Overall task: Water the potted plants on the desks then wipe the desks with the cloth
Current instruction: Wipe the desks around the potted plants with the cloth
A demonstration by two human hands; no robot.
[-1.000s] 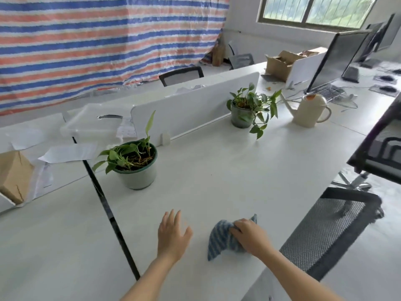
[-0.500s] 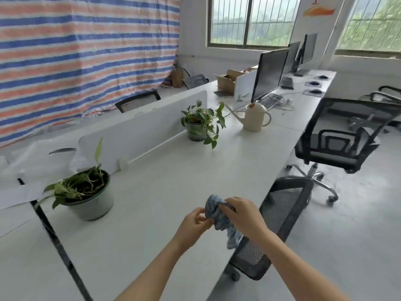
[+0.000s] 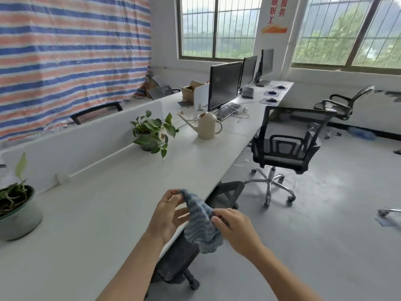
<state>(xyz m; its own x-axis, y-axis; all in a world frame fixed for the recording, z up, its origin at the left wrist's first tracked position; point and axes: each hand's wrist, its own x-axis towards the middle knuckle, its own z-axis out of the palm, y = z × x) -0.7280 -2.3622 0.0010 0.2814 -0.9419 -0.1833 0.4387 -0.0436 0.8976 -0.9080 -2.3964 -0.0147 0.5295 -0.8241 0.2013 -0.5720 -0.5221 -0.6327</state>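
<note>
The blue striped cloth (image 3: 199, 224) is held in the air just over the front edge of the worktop (image 3: 104, 218), lifted clear of the surface and hanging in a loose bunch between both hands. Its upper corner is pinched by the fingers (image 3: 168, 197) of the left hand (image 3: 168, 218), and its right side is pinched between the thumb and curled fingers of the right hand (image 3: 237, 232). The step in hand is judged to be a regathering of the cloth for wiping. The watering can (image 3: 206, 127) is set down farther along the worktop, near the far plant (image 3: 153, 131), so the watering seems done. A flat pad is wanted rather than a ball: the cloth is best folded so that a broad face is offered, then pressed down under a flat palm. Long overlapping strokes are advised, run from the back edge by the divider (image 3: 91, 140) to the front edge, so that dust is drawn one way. Care is called for around the near plant (image 3: 16, 205) at the left edge and the trailing leaves of the far one — pots are better lifted or skirted than nudged.
</note>
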